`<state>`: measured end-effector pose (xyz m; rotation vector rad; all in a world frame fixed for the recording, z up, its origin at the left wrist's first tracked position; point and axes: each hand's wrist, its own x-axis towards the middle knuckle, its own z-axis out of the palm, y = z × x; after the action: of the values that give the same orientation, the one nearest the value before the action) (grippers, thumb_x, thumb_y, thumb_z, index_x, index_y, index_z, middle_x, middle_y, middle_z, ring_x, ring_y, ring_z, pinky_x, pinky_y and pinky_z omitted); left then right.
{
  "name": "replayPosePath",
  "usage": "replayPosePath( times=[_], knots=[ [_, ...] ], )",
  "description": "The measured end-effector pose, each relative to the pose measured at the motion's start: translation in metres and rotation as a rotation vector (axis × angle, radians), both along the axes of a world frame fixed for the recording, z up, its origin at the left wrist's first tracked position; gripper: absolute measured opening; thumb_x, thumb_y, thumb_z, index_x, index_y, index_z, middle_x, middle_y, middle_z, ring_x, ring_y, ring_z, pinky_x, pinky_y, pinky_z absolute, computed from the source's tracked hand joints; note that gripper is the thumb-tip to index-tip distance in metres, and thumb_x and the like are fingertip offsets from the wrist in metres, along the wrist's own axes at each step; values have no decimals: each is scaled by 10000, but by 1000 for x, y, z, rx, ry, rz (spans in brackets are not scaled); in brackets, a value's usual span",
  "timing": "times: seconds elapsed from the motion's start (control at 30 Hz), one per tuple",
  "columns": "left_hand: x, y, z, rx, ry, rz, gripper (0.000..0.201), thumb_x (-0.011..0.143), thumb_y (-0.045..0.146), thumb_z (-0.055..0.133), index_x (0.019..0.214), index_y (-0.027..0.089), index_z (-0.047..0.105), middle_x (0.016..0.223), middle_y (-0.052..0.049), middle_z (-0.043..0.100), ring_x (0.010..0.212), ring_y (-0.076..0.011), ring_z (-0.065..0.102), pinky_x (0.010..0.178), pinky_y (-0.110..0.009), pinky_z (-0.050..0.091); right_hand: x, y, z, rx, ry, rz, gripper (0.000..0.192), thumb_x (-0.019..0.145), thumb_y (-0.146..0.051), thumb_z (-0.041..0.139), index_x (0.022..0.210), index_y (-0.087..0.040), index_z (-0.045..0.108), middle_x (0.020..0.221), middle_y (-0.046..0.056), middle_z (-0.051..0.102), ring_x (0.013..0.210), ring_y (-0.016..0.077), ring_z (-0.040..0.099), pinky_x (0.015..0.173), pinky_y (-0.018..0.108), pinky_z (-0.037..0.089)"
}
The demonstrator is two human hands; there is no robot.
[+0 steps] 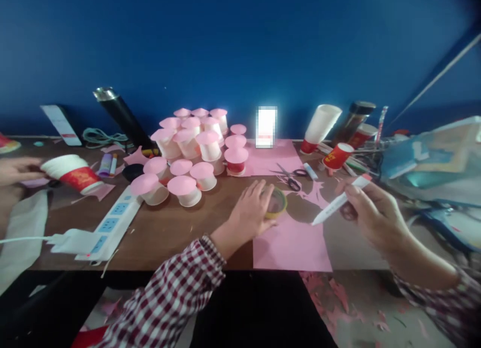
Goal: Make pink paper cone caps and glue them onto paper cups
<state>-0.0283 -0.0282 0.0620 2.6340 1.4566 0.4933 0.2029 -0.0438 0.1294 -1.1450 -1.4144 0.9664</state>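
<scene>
My left hand (250,209) has its fingers curved over the near-left side of a yellowish roll of tape (281,205), gripping it at the top edge of a pink paper sheet (291,247). That sheet has a curved piece cut away at its upper right. Between the thumb and fingers of my right hand (376,210) is a white marker pen (338,200), its tip pointing down-left just above the sheet. Pink paper scraps (313,192) and dark-handled scissors (291,180) lie behind the tape roll.
Several paper cups topped with pink discs (184,184) stand left of centre. A power strip (112,222) lies at front left. Stacked cups (71,171) are beside another person's hand (18,171). A glue stick (310,171), cups (338,156) and a plastic bag (443,162) are at right.
</scene>
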Motion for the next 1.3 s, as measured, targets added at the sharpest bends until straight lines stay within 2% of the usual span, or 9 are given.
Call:
replayPosePath(
  times=[0.07,0.17,0.33,0.43,0.7,1.03,1.13,1.23,1.3],
  knots=[
    [2,15,-4,-67,4,-58,927,688,566,621,1387,95,234,1440,-223,283,1354,-305,222,1066,-445,258,3,-12,-10,-64,85,-51,222,828,-403,568,742,-199,569,499,-57,414,426,83,373,386,202,292],
    [9,27,-12,-146,21,-106,1024,643,578,649,1408,81,182,1450,-227,259,1357,-316,205,1078,-445,235,1,-23,-36,-241,252,-65,271,838,-430,533,706,-194,535,493,-74,323,404,75,289,365,205,234],
    [16,31,-15,-239,2,-46,929,677,451,669,1411,125,202,1454,-196,268,1350,-305,231,1073,-437,259,-2,-21,-87,-411,614,-82,282,786,-441,596,724,-181,507,504,-99,276,398,47,223,356,179,173],
    [16,32,-16,-260,-17,-29,911,679,453,670,1409,150,218,1451,-176,272,1349,-294,237,1081,-430,256,0,-17,-103,-438,724,-95,310,750,-433,645,682,-178,482,483,-100,311,383,33,243,351,166,164],
    [15,35,-26,-237,-47,3,908,666,434,684,1401,172,220,1426,-152,295,1330,-280,280,1082,-416,274,3,-21,-105,-420,667,-48,402,766,-468,616,585,-189,391,468,-90,348,385,40,280,359,170,183],
    [19,33,-25,-212,-71,22,877,685,430,660,1391,126,238,1410,-188,313,1316,-307,301,1073,-445,281,2,-22,-108,-413,644,-60,388,770,-462,615,601,-191,396,473,-90,351,389,42,285,367,180,192],
    [21,31,-23,-224,-54,17,906,679,434,668,1402,130,215,1438,-190,281,1343,-306,249,1087,-451,254,1,-23,-106,-437,651,-67,383,764,-462,622,613,-191,397,479,-92,353,391,39,277,369,175,184],
    [17,26,-19,-182,-59,1,1070,599,503,725,1428,172,134,1489,-174,180,1380,-321,118,1097,-483,213,1,-24,-102,-463,656,-83,395,732,-463,653,607,-189,398,473,-97,337,395,37,264,371,169,180],
    [10,19,-17,-138,-81,7,1110,587,529,728,1435,197,93,1502,-163,149,1384,-320,91,1096,-496,208,1,-24,-100,-480,662,-100,409,709,-462,675,595,-189,392,469,-101,313,396,37,249,371,167,179]
  ],
)
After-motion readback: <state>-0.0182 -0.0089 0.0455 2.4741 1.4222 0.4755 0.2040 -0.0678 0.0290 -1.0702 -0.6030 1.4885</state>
